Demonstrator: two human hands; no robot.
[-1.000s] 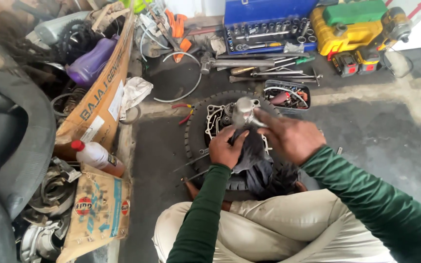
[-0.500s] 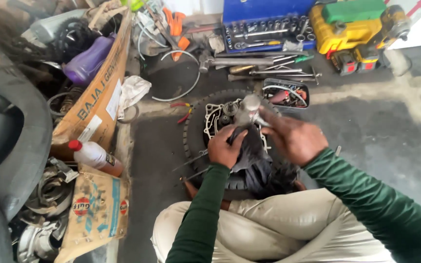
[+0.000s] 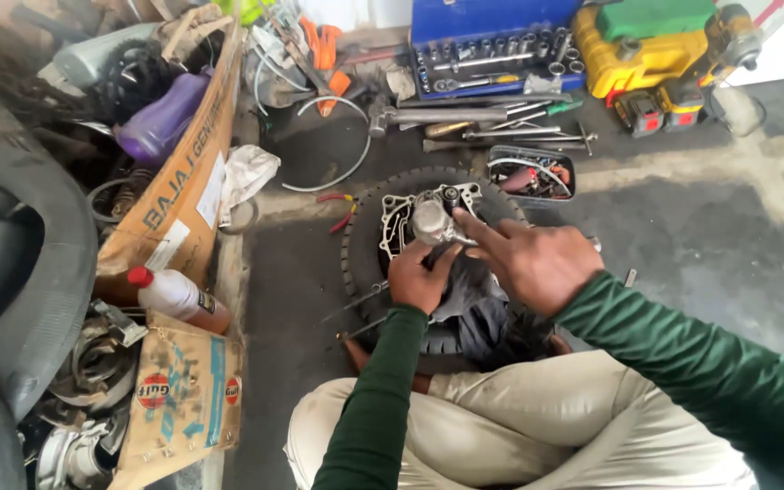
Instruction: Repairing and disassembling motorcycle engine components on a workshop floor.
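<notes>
A grey metal engine cover [image 3: 428,213] with a round hub lies on a black tyre [image 3: 360,245] on the floor in front of my knees. My left hand [image 3: 421,279] grips the near side of the cover, thumb up against it. My right hand [image 3: 530,263] hovers just right of it, fingers spread, the forefinger touching the cover's hub. A dark cloth [image 3: 478,313] lies in the tyre under both wrists. Both arms wear dark green sleeves.
A blue socket set [image 3: 492,45], a yellow and green tool case [image 3: 646,45], loose wrenches [image 3: 492,122] and a small black tray of parts [image 3: 532,172] lie beyond the tyre. Cardboard boxes [image 3: 183,191], a bottle with a red cap [image 3: 179,298] and a large tyre [image 3: 11,272] stand at the left.
My right hand has lifted off the cover and opened, moving slightly right. The left hand stays on the cover.
</notes>
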